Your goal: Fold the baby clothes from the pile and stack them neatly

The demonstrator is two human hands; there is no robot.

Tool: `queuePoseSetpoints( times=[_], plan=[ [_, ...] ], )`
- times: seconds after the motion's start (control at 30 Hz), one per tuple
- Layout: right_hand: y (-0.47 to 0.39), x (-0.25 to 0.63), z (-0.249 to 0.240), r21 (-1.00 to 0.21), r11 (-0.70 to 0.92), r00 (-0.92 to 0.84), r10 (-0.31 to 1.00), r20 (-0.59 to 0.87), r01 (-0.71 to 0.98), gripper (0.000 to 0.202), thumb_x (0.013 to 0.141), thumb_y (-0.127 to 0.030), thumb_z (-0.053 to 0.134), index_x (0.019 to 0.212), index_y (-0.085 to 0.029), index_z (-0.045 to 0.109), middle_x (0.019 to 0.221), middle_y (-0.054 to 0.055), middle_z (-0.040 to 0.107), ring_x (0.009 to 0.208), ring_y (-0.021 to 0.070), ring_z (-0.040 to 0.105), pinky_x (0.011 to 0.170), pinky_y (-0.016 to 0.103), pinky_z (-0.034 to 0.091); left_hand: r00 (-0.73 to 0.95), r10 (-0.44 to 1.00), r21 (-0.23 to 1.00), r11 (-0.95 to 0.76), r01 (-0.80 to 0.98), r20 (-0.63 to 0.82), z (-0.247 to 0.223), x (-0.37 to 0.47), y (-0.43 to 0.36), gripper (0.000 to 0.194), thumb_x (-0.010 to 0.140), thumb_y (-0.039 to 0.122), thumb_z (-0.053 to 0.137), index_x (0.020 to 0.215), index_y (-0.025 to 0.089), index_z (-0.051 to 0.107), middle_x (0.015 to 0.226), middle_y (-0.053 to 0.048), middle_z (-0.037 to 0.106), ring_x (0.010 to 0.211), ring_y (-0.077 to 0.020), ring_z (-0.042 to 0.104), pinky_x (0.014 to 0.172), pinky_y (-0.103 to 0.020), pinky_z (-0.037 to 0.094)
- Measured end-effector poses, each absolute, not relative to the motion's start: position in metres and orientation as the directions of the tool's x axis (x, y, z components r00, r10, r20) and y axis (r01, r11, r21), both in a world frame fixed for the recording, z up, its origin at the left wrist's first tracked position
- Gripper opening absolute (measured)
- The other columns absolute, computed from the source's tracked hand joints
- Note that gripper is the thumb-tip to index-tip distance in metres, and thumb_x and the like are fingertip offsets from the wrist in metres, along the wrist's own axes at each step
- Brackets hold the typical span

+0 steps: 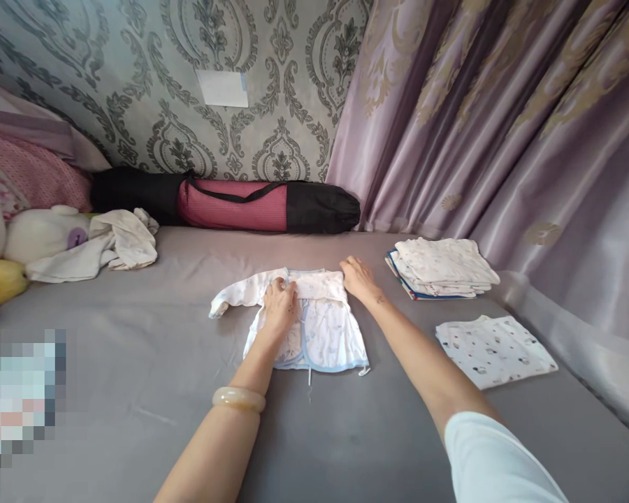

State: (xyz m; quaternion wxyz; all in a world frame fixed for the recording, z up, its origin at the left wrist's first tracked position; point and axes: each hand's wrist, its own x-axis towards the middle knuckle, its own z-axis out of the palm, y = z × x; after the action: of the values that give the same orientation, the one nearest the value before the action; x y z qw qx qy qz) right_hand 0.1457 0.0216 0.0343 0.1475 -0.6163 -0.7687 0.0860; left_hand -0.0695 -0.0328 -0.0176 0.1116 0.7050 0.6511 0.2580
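Note:
A small white baby shirt (333, 334) with light blue trim lies flat on the grey sheet. Its left sleeve stretches out to the left, and the right one lies folded across the chest. My left hand (279, 305) rests on the upper part of the shirt, its fingers bent against the cloth; whether they grip it is hidden. At the shirt's upper right corner is my right hand (357, 278), fingers curled together at the shoulder edge; what they hold, if anything, is too small to make out.
A stack of folded clothes (445, 265) and one folded spotted garment (495, 349) lie on the right. Behind are a black and pink rolled bag (233, 205) and the curtain (424, 126). Plush toys (45, 234) and a crumpled white cloth (123, 241) sit at the left.

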Motion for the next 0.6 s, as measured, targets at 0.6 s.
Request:
queuePoseSetpoints(
  times=[0.6],
  plan=[
    [-0.012,0.121,-0.010,-0.212,0.316,-0.313,0.949,0.047,0.925,0.063,0.098,-0.041,0.020,0.149,-0.006,0.028,0.157,0.016,0.023,0.146,0.0258,0.018,0.118,0.043,0.014,0.321,0.927,0.398,-0.374,0.838,0.196,-0.017,-0.064,-0.046,0.042,0.095,0.024,0.035,0.135,0.017,0.048,0.147,-0.016,0.043,0.140,-0.0298,0.033,0.116,-0.054,0.014]
  ],
)
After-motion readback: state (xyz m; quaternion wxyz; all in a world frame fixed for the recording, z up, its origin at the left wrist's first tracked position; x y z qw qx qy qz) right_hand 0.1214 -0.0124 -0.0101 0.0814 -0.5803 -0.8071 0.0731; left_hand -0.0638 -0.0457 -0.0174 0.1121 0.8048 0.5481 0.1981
